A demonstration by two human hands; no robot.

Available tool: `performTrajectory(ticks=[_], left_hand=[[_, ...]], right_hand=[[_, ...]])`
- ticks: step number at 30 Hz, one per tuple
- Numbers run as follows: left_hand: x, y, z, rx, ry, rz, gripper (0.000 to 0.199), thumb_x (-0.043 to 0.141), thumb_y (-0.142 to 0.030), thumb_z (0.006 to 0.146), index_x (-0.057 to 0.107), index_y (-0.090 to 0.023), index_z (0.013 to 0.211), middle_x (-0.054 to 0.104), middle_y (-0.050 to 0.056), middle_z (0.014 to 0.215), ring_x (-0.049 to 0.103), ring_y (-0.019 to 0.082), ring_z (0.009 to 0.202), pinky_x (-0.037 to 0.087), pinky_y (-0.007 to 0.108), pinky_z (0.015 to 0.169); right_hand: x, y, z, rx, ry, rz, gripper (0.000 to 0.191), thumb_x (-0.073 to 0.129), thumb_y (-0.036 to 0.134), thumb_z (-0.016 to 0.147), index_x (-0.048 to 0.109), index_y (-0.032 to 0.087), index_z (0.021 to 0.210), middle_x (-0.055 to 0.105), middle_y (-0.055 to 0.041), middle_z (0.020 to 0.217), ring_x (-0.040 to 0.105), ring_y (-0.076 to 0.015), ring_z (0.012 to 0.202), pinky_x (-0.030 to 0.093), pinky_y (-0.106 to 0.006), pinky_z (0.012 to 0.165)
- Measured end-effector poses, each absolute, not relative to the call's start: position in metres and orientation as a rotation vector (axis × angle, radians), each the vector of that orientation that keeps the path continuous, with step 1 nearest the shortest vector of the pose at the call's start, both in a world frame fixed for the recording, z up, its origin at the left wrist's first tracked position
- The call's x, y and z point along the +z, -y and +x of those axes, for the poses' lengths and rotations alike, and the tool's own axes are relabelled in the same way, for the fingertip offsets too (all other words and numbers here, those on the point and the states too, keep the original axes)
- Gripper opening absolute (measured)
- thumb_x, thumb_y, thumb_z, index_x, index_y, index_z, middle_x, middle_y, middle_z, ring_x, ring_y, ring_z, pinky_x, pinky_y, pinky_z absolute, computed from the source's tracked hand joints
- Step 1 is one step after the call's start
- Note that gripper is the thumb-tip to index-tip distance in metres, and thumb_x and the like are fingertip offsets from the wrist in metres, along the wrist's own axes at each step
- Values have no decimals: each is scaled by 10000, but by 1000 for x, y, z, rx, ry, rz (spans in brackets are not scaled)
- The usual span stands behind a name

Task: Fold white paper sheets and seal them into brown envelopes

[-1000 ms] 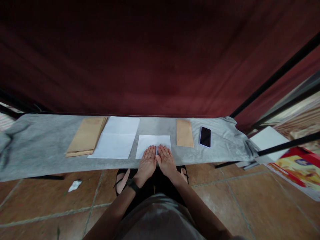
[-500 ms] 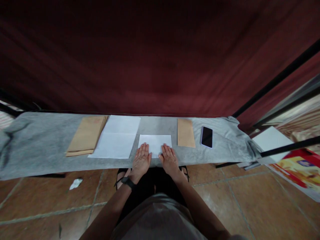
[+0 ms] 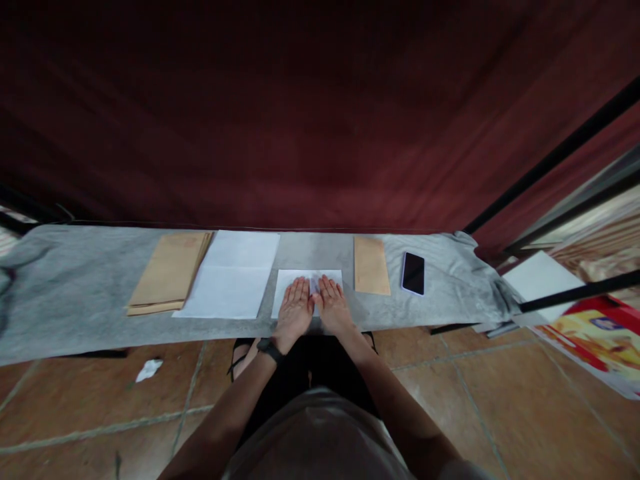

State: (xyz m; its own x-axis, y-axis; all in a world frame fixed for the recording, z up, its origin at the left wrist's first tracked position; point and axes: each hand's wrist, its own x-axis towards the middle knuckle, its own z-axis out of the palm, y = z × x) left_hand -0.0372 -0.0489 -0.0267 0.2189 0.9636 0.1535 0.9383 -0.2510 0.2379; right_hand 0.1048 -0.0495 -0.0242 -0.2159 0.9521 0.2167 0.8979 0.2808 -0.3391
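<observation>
A small white sheet of paper (image 3: 280,293) lies at the table's front edge, directly before me. Flat on its left half rests my left hand (image 3: 296,307), fingers stretched out, a dark band on the wrist. My right hand (image 3: 331,304) lies flat on the right half, also with fingers stretched. The thumbs almost meet near the sheet's middle, and the hands cover much of the paper. To the left are larger white sheets (image 3: 233,273) with a crease across them. On the right a single brown envelope (image 3: 371,267) lies apart from the paper.
A stack of brown envelopes (image 3: 167,272) lies left of the white sheets. A phone (image 3: 413,273) rests on the right of the grey cloth-covered table (image 3: 460,287). Behind hangs a dark red curtain (image 3: 310,133). A red and yellow box (image 3: 600,340) stands right, beyond a black bar.
Both hands have slid inward and slightly away from me over the small white paper, so they now nearly touch at its middle. The other things stay in place.
</observation>
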Motion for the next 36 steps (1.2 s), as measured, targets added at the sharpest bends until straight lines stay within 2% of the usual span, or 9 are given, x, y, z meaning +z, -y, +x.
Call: performTrajectory(ticks=[5,10,17,22,28,30,36], left_hand=[[-29,31,-30,289,-1775,2427,575,303,-195,961,388,-27,1505,330,173,1608,261,269,1513,231,455,1239],[-32,26,-41,294,-1835,2416,573,271,-241,988,387,-34,1510,350,166,1600,254,259,1517,202,448,1248],[-33,22,-57,313,-2001,2326,602,258,-334,1013,354,-31,1524,340,170,1602,233,257,1524,188,451,1248],[-37,16,-65,426,-2052,2263,617,277,-352,1003,363,-21,1517,351,184,1595,260,284,1513,228,461,1233],[-44,16,-65,558,-2131,2158,629,305,-358,991,364,-13,1514,356,214,1584,276,304,1507,243,500,1222],[-44,16,-65,579,-2138,2144,632,302,-360,992,362,-9,1514,359,215,1582,275,304,1507,236,497,1225],[-43,19,-67,632,-2116,2179,651,269,-388,1006,378,29,1494,380,250,1559,308,324,1492,250,506,1219]], right_hand=[[-26,32,92,253,2269,-1639,507,276,339,1077,421,125,1513,419,-115,1568,344,-220,1478,245,-435,1226],[-37,29,96,191,2245,-1695,484,334,363,1069,463,169,1494,405,-87,1580,359,-238,1469,250,-435,1217],[-43,19,109,89,2163,-1757,489,350,379,1065,459,175,1496,425,-110,1566,404,-257,1440,282,-457,1191],[-40,11,120,106,2086,-1823,509,349,349,1058,456,105,1491,450,-135,1545,419,-287,1425,317,-470,1173],[-39,22,127,78,1969,-1886,513,396,280,1023,461,24,1463,477,-219,1508,436,-306,1404,356,-483,1142],[-37,31,128,63,1930,-1903,513,415,255,1007,461,3,1451,506,-238,1478,466,-311,1373,383,-467,1118],[-29,54,128,90,1840,-2004,509,493,247,947,499,37,1410,645,-237,1266,621,-321,1128,492,-433,961]])
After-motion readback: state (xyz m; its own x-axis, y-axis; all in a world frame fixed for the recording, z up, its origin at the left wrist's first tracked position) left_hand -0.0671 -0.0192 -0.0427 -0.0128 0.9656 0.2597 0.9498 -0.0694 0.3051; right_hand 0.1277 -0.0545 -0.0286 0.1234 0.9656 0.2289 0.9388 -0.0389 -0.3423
